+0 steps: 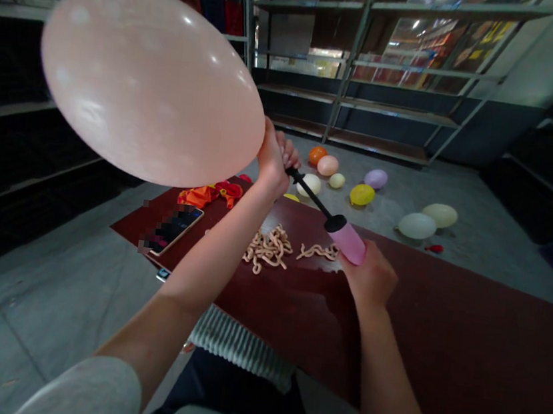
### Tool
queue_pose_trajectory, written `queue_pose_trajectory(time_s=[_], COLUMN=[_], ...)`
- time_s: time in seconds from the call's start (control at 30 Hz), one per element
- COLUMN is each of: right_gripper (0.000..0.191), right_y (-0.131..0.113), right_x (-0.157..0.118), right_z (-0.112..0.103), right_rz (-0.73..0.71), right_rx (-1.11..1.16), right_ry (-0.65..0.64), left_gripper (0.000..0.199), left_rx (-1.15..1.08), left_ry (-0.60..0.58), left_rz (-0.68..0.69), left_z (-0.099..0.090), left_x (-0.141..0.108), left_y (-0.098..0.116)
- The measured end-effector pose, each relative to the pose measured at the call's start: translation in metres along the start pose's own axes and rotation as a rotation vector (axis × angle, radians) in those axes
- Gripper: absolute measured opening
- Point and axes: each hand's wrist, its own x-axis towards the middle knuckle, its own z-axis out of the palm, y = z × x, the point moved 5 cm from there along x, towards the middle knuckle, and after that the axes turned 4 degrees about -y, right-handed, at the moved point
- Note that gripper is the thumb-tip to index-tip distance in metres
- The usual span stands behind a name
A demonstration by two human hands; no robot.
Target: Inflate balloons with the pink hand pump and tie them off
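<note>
A large pale pink balloon (155, 85) fills the upper left of the head view. Its neck is in my left hand (276, 158), whose fingers are wrapped round it at the end of a hand pump. The pump (348, 238) has a pink barrel and a black rod, slanting down to the right. My right hand (372, 272) grips the barrel's lower end above the dark red table (468, 324). Between my arms lies a pile of beige twisted pieces (269, 246), with a smaller group (318, 250) beside the barrel.
Orange and red uninflated balloons (207, 195) and a phone (175, 229) lie at the table's left end. Several inflated balloons, among them a yellow one (361, 194) and a white one (416, 225), rest on the floor beyond. Metal shelves (394, 110) stand behind.
</note>
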Motion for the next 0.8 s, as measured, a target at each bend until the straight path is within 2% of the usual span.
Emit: queue_pose_trajectory(time_s=[0.13, 0.27, 0.37, 0.43, 0.57, 0.8], right_gripper=[0.035, 0.037, 0.034, 0.033, 0.032, 0.033], right_y=[0.007, -0.003, -0.010, -0.012, -0.015, -0.023], right_x=[0.004, 0.003, 0.002, 0.002, 0.001, -0.001], right_z=[-0.009, -0.013, -0.013, -0.012, -0.007, 0.000], right_rz=[0.032, 0.039, 0.040, 0.022, -0.057, -0.193], right_rx=[-0.046, -0.079, -0.075, -0.069, -0.103, -0.163], right_ry=[0.039, 0.025, -0.008, -0.009, -0.019, -0.031], left_gripper=[0.062, 0.062, 0.061, 0.060, 0.060, 0.058], left_rx=[0.014, 0.021, -0.009, -0.018, -0.025, -0.101], left_ry=[-0.050, -0.079, -0.119, -0.097, 0.025, 0.172], left_rz=[-0.050, -0.105, -0.112, -0.115, -0.137, -0.117], left_z=[0.012, 0.013, 0.012, 0.008, -0.010, -0.058], left_x=[-0.011, -0.031, -0.046, -0.052, -0.054, -0.052], left_y=[-0.038, -0.075, -0.092, -0.096, -0.092, -0.072])
